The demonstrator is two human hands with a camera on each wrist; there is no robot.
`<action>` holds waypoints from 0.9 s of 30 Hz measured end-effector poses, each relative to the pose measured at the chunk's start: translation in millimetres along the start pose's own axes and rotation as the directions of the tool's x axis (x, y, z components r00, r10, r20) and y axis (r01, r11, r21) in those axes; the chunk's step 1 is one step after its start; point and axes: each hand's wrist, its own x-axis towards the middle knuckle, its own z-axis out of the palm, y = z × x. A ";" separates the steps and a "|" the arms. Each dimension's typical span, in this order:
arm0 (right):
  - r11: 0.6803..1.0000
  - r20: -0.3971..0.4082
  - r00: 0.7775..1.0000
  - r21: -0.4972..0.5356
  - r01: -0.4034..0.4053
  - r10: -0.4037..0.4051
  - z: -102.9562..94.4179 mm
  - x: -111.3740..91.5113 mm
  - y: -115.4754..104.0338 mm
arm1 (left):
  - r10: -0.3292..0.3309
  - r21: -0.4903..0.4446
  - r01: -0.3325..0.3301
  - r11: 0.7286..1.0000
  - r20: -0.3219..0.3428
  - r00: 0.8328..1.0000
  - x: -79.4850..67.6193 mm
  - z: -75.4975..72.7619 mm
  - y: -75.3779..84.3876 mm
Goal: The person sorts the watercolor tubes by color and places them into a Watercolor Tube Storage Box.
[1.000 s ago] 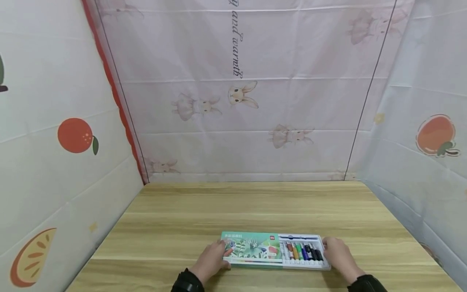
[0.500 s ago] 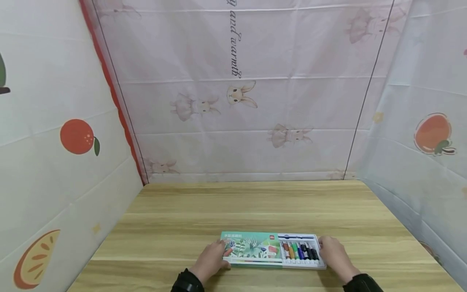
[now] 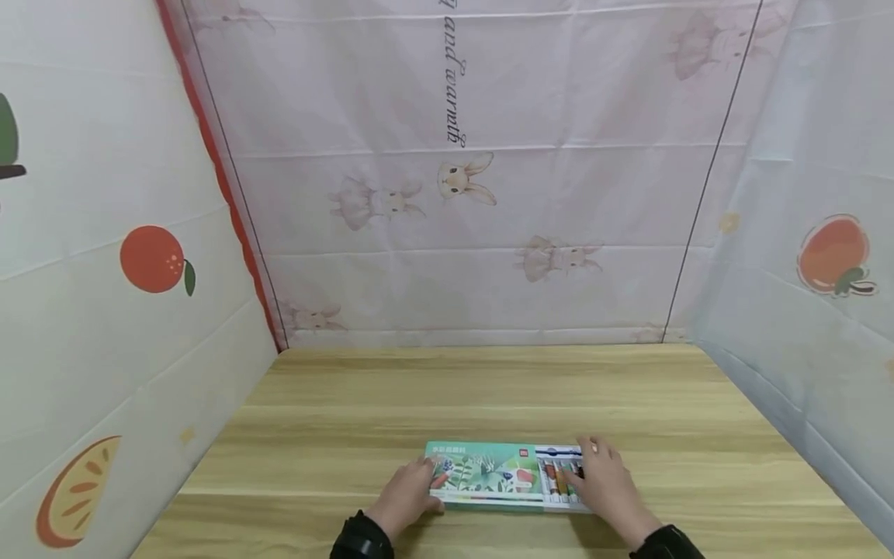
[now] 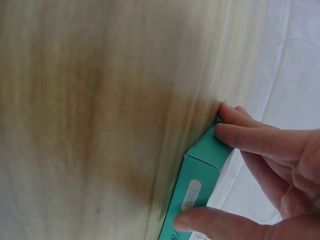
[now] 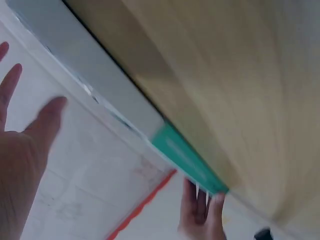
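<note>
A green paint box sleeve (image 3: 485, 470) printed with plants lies on the table. From its right end a white tray (image 3: 567, 508) sticks out, with several paint tubes (image 3: 552, 480) and a thin dark-blue brush (image 3: 555, 452) in it. My left hand (image 3: 407, 495) grips the sleeve's left end, thumb on the near side and fingers at the end face, as the left wrist view shows on the box (image 4: 202, 160). Over the tray's right part is my right hand (image 3: 609, 483), hiding some tubes; in the right wrist view its fingers (image 5: 9, 90) are spread beside the tray wall.
The wooden table (image 3: 482, 396) extends behind and to both sides of the box. Printed cloth walls enclose it: a rabbit-patterned back cloth (image 3: 447, 287) and fruit-patterned cloths on the left (image 3: 77, 334) and right (image 3: 803, 341).
The tray has slid left, further into the sleeve, so less of it shows. My right hand has moved left from the tray's end to above the tubes. The left hand stays at the sleeve.
</note>
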 end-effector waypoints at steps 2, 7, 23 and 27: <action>1.000 0.028 1.000 0.022 -0.007 0.006 2.3 3.0 -6.3 | -0.014 -0.006 0.014 1.000 0.004 1.000 0.9 -1.0 1.1; 0.997 0.115 0.991 0.039 -0.073 0.068 6.3 10.4 -12.2 | 0.016 0.005 -0.016 1.000 -0.013 1.000 0.6 -1.7 1.5; 0.993 0.076 0.993 0.057 -0.100 0.096 3.2 7.8 0.1 | -0.019 -0.015 0.018 1.000 -0.019 1.000 0.0 0.1 1.3; 0.990 0.059 0.990 0.041 -0.133 0.131 -10.8 -1.7 21.9 | -0.018 -0.005 0.018 1.000 -0.019 1.000 -0.4 0.5 1.1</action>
